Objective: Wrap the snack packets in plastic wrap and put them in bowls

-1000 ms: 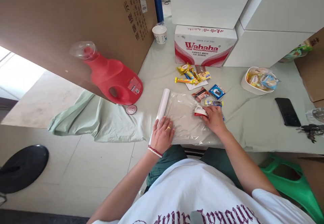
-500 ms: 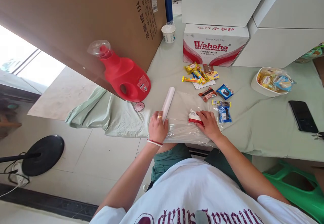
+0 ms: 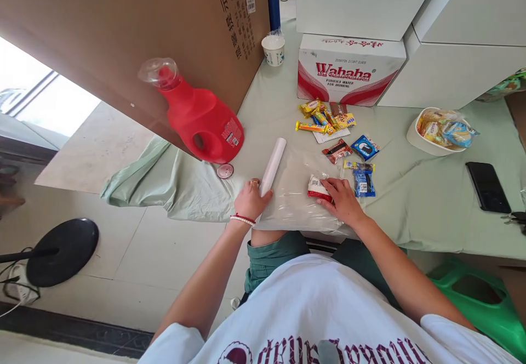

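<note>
A white roll of cling film [image 3: 273,165] lies on the green-covered table [image 3: 411,199], with a clear sheet [image 3: 291,197] pulled out to its right. My left hand [image 3: 250,199] grips the near end of the roll, fingers curled round it. My right hand [image 3: 341,199] presses a small red-and-white snack packet [image 3: 317,187] down onto the sheet, fingers curved over it. Just right of that hand lie blue snack packets [image 3: 363,182].
A red detergent jug [image 3: 197,117] lies on its side at the left, a small round lid [image 3: 225,171] beside it. Several wrapped snacks [image 3: 322,120], a Wahaha box [image 3: 349,70], a paper cup [image 3: 274,50], a white bowl of snacks [image 3: 439,130] and a black phone [image 3: 487,187] sit around.
My left hand slid from the sheet onto the left side of the roll's near end. My right hand kept the red-and-white packet on the sheet. The camera shifted.
</note>
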`<state>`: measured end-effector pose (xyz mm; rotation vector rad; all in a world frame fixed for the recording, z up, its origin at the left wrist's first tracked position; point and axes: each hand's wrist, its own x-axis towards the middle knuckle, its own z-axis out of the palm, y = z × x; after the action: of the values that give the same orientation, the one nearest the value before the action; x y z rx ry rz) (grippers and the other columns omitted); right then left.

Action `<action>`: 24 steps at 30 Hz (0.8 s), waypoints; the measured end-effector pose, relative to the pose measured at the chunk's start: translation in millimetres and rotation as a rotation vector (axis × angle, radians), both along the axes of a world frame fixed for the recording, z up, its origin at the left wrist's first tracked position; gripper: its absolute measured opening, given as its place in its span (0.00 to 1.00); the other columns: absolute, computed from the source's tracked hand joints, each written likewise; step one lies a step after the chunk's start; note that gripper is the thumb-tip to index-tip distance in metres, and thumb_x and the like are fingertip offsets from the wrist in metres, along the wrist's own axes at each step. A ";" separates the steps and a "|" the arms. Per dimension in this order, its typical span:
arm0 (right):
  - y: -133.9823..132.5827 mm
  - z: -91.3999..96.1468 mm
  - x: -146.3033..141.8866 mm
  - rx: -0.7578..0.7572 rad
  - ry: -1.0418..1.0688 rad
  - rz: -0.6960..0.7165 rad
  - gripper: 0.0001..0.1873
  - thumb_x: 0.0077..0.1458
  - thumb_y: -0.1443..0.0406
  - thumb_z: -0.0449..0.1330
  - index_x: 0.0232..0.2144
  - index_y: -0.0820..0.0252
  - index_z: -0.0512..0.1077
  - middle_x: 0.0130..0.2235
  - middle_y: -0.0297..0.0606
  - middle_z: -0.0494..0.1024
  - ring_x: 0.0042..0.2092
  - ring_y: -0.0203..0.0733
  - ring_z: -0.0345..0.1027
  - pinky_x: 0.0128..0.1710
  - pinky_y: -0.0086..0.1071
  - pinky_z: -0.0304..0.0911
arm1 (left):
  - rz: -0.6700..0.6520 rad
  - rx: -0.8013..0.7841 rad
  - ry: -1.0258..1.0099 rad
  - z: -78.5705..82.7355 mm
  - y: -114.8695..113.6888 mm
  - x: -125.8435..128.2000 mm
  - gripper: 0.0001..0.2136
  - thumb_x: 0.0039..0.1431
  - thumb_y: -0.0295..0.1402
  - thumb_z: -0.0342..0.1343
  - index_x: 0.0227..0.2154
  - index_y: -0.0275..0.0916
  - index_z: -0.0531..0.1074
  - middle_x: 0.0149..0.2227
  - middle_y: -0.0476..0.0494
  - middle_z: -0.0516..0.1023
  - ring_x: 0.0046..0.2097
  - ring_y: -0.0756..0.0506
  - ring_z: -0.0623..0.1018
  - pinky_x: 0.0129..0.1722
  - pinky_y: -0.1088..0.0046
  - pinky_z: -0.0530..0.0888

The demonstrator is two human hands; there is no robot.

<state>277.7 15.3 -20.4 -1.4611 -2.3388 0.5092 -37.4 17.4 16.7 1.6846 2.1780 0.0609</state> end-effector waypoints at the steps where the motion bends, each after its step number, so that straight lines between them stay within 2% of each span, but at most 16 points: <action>1: 0.8 1.8 3.7 -0.023 0.027 0.017 0.33 0.68 0.47 0.55 0.67 0.56 0.68 0.63 0.52 0.71 0.60 0.59 0.63 0.63 0.55 0.62 | -0.009 -0.004 0.016 0.3 -0.4 1.6 0.19 0.63 0.45 0.57 0.51 0.37 0.72 0.51 0.32 0.78 0.52 0.32 0.80 0.49 0.58 0.76; 4: 10.2 12.5 20.9 -0.153 0.160 0.022 0.30 0.69 0.47 0.53 0.63 0.58 0.73 0.64 0.52 0.70 0.63 0.55 0.65 0.65 0.51 0.63 | -0.011 0.028 0.050 -0.6 -2.0 1.8 0.14 0.63 0.42 0.56 0.45 0.38 0.72 0.49 0.32 0.77 0.50 0.34 0.80 0.50 0.58 0.76; 6: 22.1 26.4 31.2 -0.278 0.214 -0.052 0.27 0.70 0.48 0.52 0.57 0.58 0.77 0.60 0.50 0.75 0.60 0.52 0.71 0.61 0.48 0.67 | -0.012 0.061 0.042 -1.7 -3.1 0.2 0.14 0.62 0.40 0.56 0.46 0.37 0.72 0.49 0.32 0.76 0.50 0.35 0.80 0.50 0.58 0.76; 8: 34.8 44.2 30.7 -0.332 0.175 -0.159 0.25 0.70 0.51 0.51 0.54 0.57 0.79 0.55 0.48 0.80 0.55 0.52 0.76 0.57 0.46 0.70 | -0.019 0.058 0.001 -1.8 -3.5 -0.6 0.15 0.63 0.39 0.56 0.49 0.36 0.70 0.48 0.33 0.78 0.51 0.34 0.80 0.50 0.59 0.76; 10: 42.7 59.9 12.1 -0.281 0.097 -0.206 0.24 0.69 0.53 0.52 0.54 0.58 0.79 0.54 0.49 0.81 0.54 0.54 0.76 0.56 0.47 0.70 | -0.018 0.039 -0.052 -0.7 -3.2 0.4 0.17 0.66 0.41 0.53 0.52 0.35 0.69 0.45 0.33 0.80 0.50 0.34 0.81 0.48 0.59 0.76; 12: 42.0 66.1 -24.7 -0.201 0.056 -0.134 0.24 0.69 0.56 0.52 0.58 0.61 0.77 0.58 0.52 0.79 0.59 0.57 0.73 0.59 0.49 0.68 | -0.015 0.029 -0.084 1.0 -2.5 2.5 0.19 0.70 0.45 0.48 0.53 0.36 0.69 0.43 0.33 0.82 0.49 0.33 0.82 0.46 0.59 0.76; 14: 34.1 58.8 -71.4 -0.156 0.060 0.003 0.27 0.68 0.59 0.53 0.64 0.64 0.71 0.63 0.54 0.74 0.65 0.58 0.67 0.66 0.51 0.63 | -0.006 0.021 -0.078 1.9 -1.7 4.1 0.19 0.73 0.45 0.43 0.50 0.36 0.70 0.42 0.32 0.82 0.48 0.32 0.83 0.44 0.60 0.75; 15: 28.9 50.6 -94.2 -0.134 0.076 0.071 0.30 0.67 0.61 0.55 0.67 0.68 0.67 0.68 0.56 0.68 0.69 0.59 0.61 0.70 0.52 0.58 | 0.004 0.018 -0.068 1.9 -1.4 4.1 0.18 0.73 0.44 0.42 0.48 0.37 0.70 0.42 0.31 0.83 0.48 0.32 0.83 0.43 0.60 0.75; 18: 14.8 19.1 -143.1 -0.120 0.114 0.088 0.37 0.67 0.62 0.57 0.73 0.70 0.56 0.75 0.55 0.52 0.77 0.58 0.42 0.75 0.56 0.48 | 0.025 0.041 -0.066 -0.4 -1.6 0.0 0.15 0.69 0.44 0.47 0.45 0.37 0.69 0.42 0.31 0.82 0.48 0.32 0.83 0.43 0.60 0.76; 21: 7.3 -3.4 -157.8 -0.098 0.035 0.010 0.39 0.69 0.59 0.56 0.74 0.73 0.53 0.76 0.56 0.46 0.78 0.58 0.35 0.76 0.56 0.42 | -0.016 0.061 -0.107 -3.7 -3.4 -7.2 0.14 0.65 0.45 0.52 0.42 0.39 0.70 0.39 0.35 0.82 0.46 0.33 0.83 0.42 0.61 0.76; 24: 3.9 -9.9 -156.3 -0.040 -0.077 0.002 0.41 0.72 0.54 0.53 0.72 0.81 0.54 0.76 0.61 0.44 0.78 0.60 0.36 0.77 0.54 0.37 | -0.033 0.079 -0.151 -4.2 -4.4 -11.5 0.14 0.66 0.46 0.50 0.41 0.40 0.71 0.36 0.37 0.82 0.44 0.34 0.83 0.41 0.63 0.75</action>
<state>121.4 19.2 -30.3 -1.5221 -2.4030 0.5114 -48.9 13.0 12.5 1.6992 2.0603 0.2596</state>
